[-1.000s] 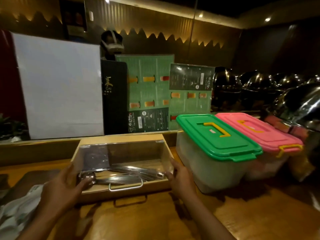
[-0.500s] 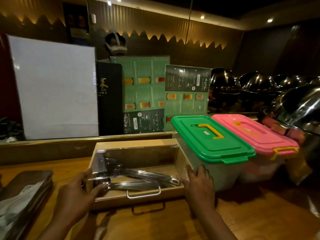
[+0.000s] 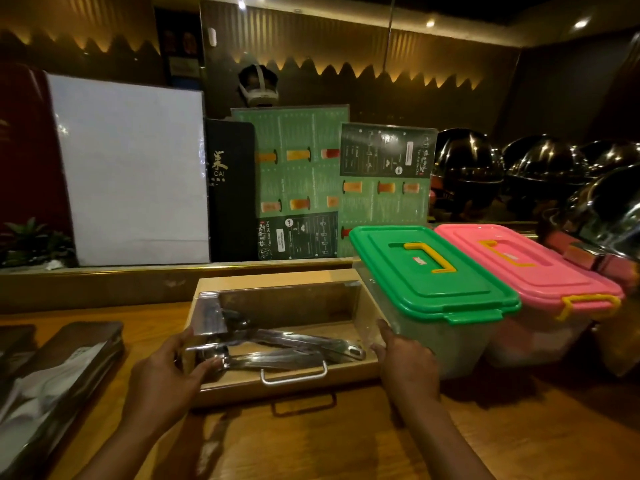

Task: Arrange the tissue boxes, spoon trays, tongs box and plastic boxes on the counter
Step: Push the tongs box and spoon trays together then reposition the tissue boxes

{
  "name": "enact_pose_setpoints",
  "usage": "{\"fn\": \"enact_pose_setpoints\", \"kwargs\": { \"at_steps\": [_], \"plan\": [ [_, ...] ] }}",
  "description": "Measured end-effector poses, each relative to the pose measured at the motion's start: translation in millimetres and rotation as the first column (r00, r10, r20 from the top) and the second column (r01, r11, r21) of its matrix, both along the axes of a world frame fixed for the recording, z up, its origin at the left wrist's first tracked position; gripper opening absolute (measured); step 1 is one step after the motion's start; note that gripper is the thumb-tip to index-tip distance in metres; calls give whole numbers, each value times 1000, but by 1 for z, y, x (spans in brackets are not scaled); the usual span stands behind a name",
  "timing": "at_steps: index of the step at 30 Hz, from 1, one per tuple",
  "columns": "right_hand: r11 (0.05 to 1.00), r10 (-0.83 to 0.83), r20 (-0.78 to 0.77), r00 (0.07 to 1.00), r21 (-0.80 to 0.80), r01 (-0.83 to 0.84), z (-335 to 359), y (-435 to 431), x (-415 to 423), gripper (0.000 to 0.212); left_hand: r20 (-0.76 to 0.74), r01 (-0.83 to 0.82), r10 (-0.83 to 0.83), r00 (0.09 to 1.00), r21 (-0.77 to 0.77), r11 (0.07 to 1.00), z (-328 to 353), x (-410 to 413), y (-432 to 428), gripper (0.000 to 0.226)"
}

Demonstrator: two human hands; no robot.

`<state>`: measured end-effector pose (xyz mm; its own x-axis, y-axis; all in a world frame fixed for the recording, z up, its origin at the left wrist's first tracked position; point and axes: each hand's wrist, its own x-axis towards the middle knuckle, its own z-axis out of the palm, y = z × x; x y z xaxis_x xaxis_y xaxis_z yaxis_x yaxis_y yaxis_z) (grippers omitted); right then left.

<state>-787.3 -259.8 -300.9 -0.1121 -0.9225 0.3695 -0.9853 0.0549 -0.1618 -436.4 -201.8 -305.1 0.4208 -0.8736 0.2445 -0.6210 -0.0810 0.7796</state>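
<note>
Gripping the tongs box (image 3: 277, 280) at both ends: left hand (image 3: 166, 372) on one, right hand (image 3: 405, 362) on the other. Metal tongs (image 3: 294, 344) lying between the hands. Just past the right hand, green box (image 3: 433, 271), then pink box (image 3: 526, 265). Off left of the left hand, dark tray (image 3: 86, 341).

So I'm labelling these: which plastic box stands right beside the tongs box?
The green-lidded plastic box, directly right of the tongs box; the pink-lidded plastic box stands beyond it, farther right.

Gap of counter (image 3: 152, 313) left of tongs box (image 3: 277, 280); green-lidded box (image 3: 467, 292) seemingly flush on right.
</note>
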Motion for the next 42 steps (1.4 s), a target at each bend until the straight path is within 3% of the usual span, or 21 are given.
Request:
{"fn": "enact_pose_setpoints", "kwargs": {
  "at_steps": [14,18,22,26,29,33,38,42],
  "plan": [
    [996,86,80,993,10,-87,-1,1,-12,44,-65,-12,12,998,11,1000,1,4,-6,81],
    [995,92,21,996,29,-93,3,3,-17,46,-58,0,1,998,19,1000,1,-3,-5,75],
    [995,94,117,989,35,-98,5,7,-25,51,-28,170,-168,985,76,983,6,-13,-1,79],
    [972,220,344,913,2,-235,5,28,22,32,-36,150,-147,989,125,981,3,33,28,90],
    [913,394,366,843,-53,-404,10,41,55,21,53,121,-128,990,119,986,9,48,32,80],
    [741,571,370,733,152,-654,5,69,150,18,180,72,-89,980,100,992,9,105,45,54],
    [657,609,428,667,198,-727,-17,100,286,33,244,58,-85,966,114,992,7,186,65,45],
    [659,607,472,639,151,-737,-45,115,387,73,245,91,-124,962,143,986,-8,249,72,53]
  ]
}}
